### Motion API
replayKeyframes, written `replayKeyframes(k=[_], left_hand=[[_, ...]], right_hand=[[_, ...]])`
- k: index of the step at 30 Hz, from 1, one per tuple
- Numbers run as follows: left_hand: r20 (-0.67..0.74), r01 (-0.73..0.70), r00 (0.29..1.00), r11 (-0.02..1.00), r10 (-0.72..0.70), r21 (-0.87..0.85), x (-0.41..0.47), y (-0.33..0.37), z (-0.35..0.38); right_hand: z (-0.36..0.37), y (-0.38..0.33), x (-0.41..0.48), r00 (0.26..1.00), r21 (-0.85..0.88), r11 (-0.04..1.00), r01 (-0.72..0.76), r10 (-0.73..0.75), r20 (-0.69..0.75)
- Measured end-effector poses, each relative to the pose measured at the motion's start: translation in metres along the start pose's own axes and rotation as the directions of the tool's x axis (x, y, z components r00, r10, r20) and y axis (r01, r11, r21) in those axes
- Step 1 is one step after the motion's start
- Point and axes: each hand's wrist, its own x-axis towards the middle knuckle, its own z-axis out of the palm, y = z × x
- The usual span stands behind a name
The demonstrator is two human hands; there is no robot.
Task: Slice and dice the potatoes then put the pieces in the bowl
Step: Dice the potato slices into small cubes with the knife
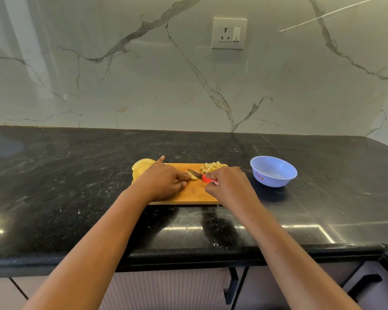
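A wooden cutting board lies on the black counter. My right hand grips a knife by its red handle, and the blade rests on a pale potato piece. My left hand pinches that piece with curled fingers, its index finger pointing away. A stack of round potato slices sits at the board's far left end. Diced potato cubes are piled at the board's far right corner. A light blue bowl stands to the right of the board; it looks empty.
The black stone counter runs wide to both sides, with its front edge near me. A marble wall with a power socket rises behind. Cabinet fronts with dark handles sit below the counter.
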Motion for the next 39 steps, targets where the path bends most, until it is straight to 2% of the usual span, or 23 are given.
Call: replayKeyframes(k=[10, 16, 23, 29, 35, 39], left_hand=[[0.027, 0.003, 1.000, 0.992, -0.006, 0.128, 0.000, 0.002, 0.001], [0.034, 0.001, 0.999, 0.997, -0.004, 0.078, 0.000, 0.001, -0.001], [0.016, 0.016, 1.000, 1.000, -0.016, 0.015, -0.005, 0.004, -0.002], [0.024, 0.016, 1.000, 0.999, -0.016, 0.034, -0.004, 0.003, -0.002], [0.026, 0.007, 1.000, 0.999, -0.008, 0.038, -0.001, 0.002, -0.003], [0.017, 0.001, 1.000, 0.999, -0.002, 0.047, -0.002, 0.002, -0.002]], right_hand=[[0.014, -0.007, -0.017, 1.000, -0.084, 0.996, -0.009, 0.009, 0.009], [-0.006, 0.004, -0.048, 0.999, -0.072, 0.997, -0.006, 0.010, 0.054], [-0.017, 0.002, -0.042, 0.997, 0.065, 0.998, -0.027, 0.031, -0.073], [-0.001, -0.002, -0.022, 0.997, 0.105, 0.994, -0.025, 0.032, -0.067], [0.006, 0.002, -0.014, 0.999, 0.085, 0.996, -0.006, 0.010, -0.043], [0.010, -0.002, -0.009, 0.999, -0.004, 1.000, 0.025, -0.026, -0.027]])
